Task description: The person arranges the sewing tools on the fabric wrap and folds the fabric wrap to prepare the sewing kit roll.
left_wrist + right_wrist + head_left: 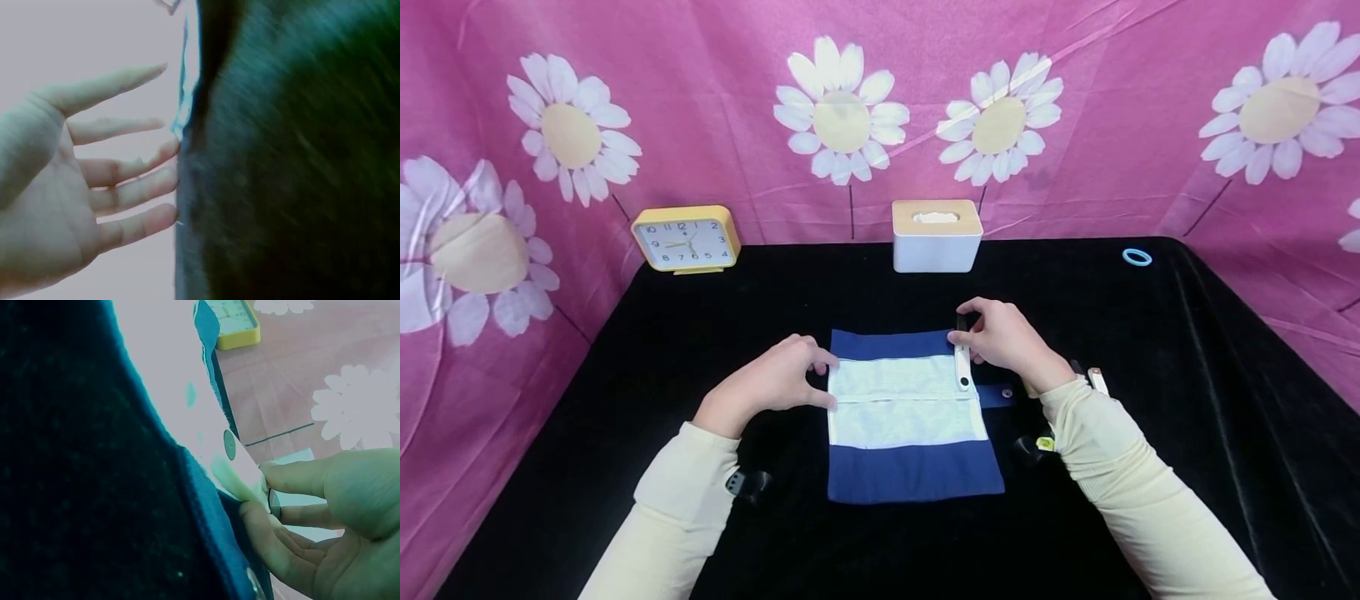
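Note:
A navy tool-roll-like fabric piece (914,472) with a pale pocketed middle lies spread flat on the black cloth. At its left edge rests my left hand (778,375), thumb and fingers extended; the left wrist view shows the fingers (134,190) spread against the edge. My right hand (1006,337), at the upper right corner, pinches a slim white strip-like object (962,363) with a black upper end and a dark round spot near its lower end. In the right wrist view this white object (245,472) runs from the fingertips over the fabric; its exact kind is unclear.
A navy strap with a snap (997,396) sticks out right of the fabric. Along the back stand a yellow clock (687,239) and a tissue box (937,237). A blue ring (1137,257) lies at the back right, before a pink flowered curtain (715,108).

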### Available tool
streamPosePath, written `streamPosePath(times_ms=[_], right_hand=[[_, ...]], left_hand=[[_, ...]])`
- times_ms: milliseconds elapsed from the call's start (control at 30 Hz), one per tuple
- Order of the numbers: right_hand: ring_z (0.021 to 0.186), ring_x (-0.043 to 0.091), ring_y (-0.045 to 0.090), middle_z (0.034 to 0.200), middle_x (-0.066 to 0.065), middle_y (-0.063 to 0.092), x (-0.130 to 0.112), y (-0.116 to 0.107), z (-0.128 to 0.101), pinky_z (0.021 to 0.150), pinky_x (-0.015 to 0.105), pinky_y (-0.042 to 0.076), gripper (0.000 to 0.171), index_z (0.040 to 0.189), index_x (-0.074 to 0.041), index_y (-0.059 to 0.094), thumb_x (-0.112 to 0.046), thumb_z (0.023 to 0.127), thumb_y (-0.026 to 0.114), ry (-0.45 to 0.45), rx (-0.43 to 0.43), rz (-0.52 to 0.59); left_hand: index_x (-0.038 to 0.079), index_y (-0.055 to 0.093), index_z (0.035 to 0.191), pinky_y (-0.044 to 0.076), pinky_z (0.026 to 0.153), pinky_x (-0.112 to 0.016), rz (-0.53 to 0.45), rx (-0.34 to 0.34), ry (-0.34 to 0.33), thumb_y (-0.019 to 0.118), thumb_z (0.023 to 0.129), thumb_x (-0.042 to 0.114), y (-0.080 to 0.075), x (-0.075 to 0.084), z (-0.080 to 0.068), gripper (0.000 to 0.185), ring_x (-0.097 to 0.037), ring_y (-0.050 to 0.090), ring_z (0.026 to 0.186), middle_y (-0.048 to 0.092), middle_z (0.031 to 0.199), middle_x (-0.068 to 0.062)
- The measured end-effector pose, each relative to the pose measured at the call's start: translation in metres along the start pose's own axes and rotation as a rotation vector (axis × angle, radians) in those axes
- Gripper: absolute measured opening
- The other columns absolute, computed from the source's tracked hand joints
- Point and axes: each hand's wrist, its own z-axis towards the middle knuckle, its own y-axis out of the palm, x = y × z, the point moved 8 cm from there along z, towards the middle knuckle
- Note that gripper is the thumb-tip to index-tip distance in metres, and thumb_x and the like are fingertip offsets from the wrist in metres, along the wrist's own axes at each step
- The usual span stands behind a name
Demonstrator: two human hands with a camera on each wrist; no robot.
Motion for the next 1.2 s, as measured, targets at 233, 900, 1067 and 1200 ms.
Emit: streamPosePath(times_ms=[233, 900, 1067, 1200], right_hand=[[0.057, 0.013, 0.065, 0.085, 0.013, 0.065, -0.001, 0.003, 0.002, 0.056, 0.028, 0.054, 0.052, 0.13, -0.004, 0.05, -0.026, 0.087, 0.068, 0.0, -0.013, 0.022], [0.056, 0.012, 0.065, 0.08, 0.012, 0.066, 0.005, 0.003, 0.002, 0.057, 0.028, 0.054, 0.05, 0.127, -0.003, 0.051, -0.026, 0.086, 0.069, -0.003, -0.015, 0.031], [0.056, 0.013, 0.065, 0.08, 0.012, 0.066, 0.007, 0.001, 0.001, 0.056, 0.029, 0.054, 0.05, 0.127, -0.002, 0.052, -0.026, 0.086, 0.069, 0.002, -0.021, 0.051], [0.056, 0.013, 0.065, 0.078, 0.012, 0.067, 0.005, 0.001, 0.001, 0.056, 0.029, 0.054, 0.05, 0.126, -0.001, 0.051, -0.025, 0.086, 0.069, -0.007, -0.025, 0.056]], left_hand=[[0.01, 0.07, 0.111, 0.044, 0.082, -0.034, -0.015, 0.083, 0.109, 0.078, 0.076, 0.028, -0.013, 0.04, -0.003, 0.04, -0.02, 0.05, 0.098, 0.064, 0.103, -0.006], [0.017, 0.073, 0.107, 0.041, 0.083, -0.027, -0.28, 0.079, 0.073, 0.077, 0.078, 0.028, 0.046, 0.098, 0.048, 0.031, -0.014, 0.052, 0.096, 0.068, 0.098, 0.0], [0.019, 0.075, 0.101, 0.036, 0.079, -0.025, -0.271, 0.154, 0.051, 0.078, 0.077, 0.03, 0.05, 0.102, 0.054, 0.027, -0.013, 0.048, 0.091, 0.07, 0.092, 0.003], [0.025, 0.077, 0.096, 0.033, 0.074, -0.025, -0.244, 0.195, 0.001, 0.078, 0.075, 0.035, 0.053, 0.104, 0.056, 0.023, -0.013, 0.042, 0.087, 0.069, 0.088, 0.008]])
